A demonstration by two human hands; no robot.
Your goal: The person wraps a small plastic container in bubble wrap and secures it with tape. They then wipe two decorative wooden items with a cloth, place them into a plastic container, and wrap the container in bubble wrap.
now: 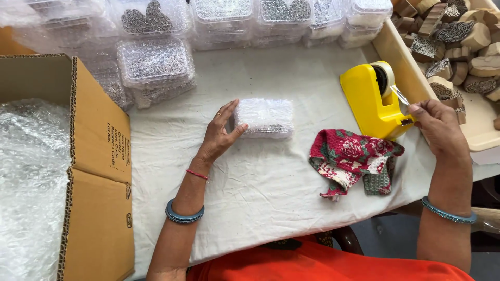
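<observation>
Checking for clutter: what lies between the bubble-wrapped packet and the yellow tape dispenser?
In the head view, only bare white cloth lies between the bubble-wrapped packet and the yellow tape dispenser; the red patterned rag sits just below that stretch.

Glossy yellow plastic tape dispenser (371, 99); crumpled red floral cloth (352, 160) with white-green patches; brown corrugated cardboard box (99, 171); clear bubble-wrapped block (265, 117); off-white tablecloth (271, 182); blue bangles (184, 214).

Bare white cloth (260, 177) lies open between the bubble-wrapped parcel (265, 118) and the table's near edge. Leftward, the open cardboard box (99, 156) walls off that side. Stacked clear plastic boxes (156, 65) crowd the far edge. The yellow tape dispenser (372, 101), crumpled red cloth (351, 161) and cream tray (401, 62) hem in the right.
</observation>
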